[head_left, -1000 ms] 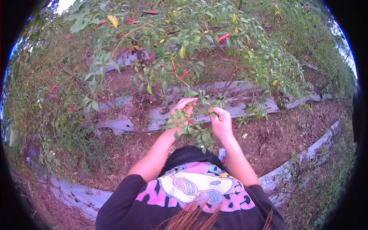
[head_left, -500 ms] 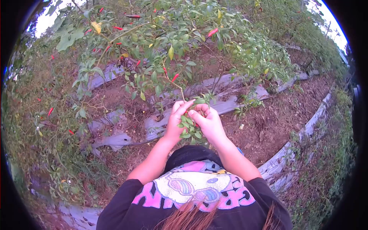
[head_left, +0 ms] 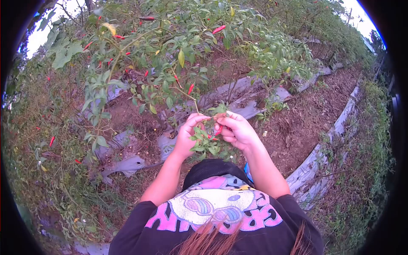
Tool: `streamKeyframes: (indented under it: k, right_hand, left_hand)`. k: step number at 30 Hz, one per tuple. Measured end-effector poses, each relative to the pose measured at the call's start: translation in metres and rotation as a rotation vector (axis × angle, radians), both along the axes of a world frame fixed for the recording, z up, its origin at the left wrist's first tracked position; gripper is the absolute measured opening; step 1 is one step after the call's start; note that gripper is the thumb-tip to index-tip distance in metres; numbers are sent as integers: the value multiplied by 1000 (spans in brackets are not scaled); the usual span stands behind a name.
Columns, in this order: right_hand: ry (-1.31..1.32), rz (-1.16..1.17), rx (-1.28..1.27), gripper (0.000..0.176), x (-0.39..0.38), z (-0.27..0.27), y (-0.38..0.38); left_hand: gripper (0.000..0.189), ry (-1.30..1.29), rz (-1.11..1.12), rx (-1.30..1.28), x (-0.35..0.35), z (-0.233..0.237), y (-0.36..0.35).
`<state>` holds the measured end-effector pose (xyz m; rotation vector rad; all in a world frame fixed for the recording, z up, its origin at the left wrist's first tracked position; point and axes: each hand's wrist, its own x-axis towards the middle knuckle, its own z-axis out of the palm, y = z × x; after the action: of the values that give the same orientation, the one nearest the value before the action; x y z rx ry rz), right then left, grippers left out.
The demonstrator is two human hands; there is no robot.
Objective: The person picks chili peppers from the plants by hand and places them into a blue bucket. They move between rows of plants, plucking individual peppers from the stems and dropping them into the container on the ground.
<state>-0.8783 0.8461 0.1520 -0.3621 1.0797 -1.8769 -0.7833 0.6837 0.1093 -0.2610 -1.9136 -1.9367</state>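
Room right of right hand [head_left: 239, 132], over brown soil [head_left: 293, 127]; chilli branches [head_left: 182, 58] block beyond left hand [head_left: 187, 136]; black mesh [head_left: 208, 171] below.

The right hand [head_left: 240, 132] hides part of the red chili [head_left: 219, 130] in its fingers. Where the left hand [head_left: 188, 135] pinches the branch [head_left: 195, 102], the contact is too small to tell. A blue thing [head_left: 247, 171], lower centre, is mostly hidden. The bottom edge cuts off the shirt [head_left: 140, 225]; upper-right foliage [head_left: 340, 36] blurs.

Soft daylight, pale at the upper corners; fisheye edges curve into black.
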Motion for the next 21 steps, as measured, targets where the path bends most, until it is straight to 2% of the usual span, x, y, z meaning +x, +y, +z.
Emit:
streamKeyframes:
  k: [2, 6, 8, 9, 10, 14, 17, 20, 21]
  right_hand:
    - [14, 6, 21, 8, 0, -3, 0]
    - [130, 34, 87, 7, 0, -9, 2]
    - [210, 25, 131, 7, -1, -12, 4]
    - [190, 22, 130, 7, -1, -14, 4]
    - [171, 19, 129, 8, -1, -15, 6]
    - [-78, 132, -70, 9, -8, -25, 13]
    - [-326, 165, -227, 11, -7, -18, 21]
    - [-457, 133, -283, 17, 2, -16, 20]
    - [-399, 132, -232, 17, 4, -12, 18]
  left_hand:
    - [45, -11, -39, 0, -2, 3, -5]
    - [44, -43, -205, 196, -4, 2, -12]
    - [40, 19, -105, -12, -8, 2, -11]
    - [38, 51, -55, -116, -10, 2, -10]
    - [41, 46, -68, -72, -10, 0, -9]
    - [30, -217, -189, 383, -6, -2, -13]
    - [31, -162, -108, 335, -2, 1, -12]
    - [41, -138, -81, 172, 0, 4, -10]
    - [45, -129, -74, 115, -1, 5, -10]
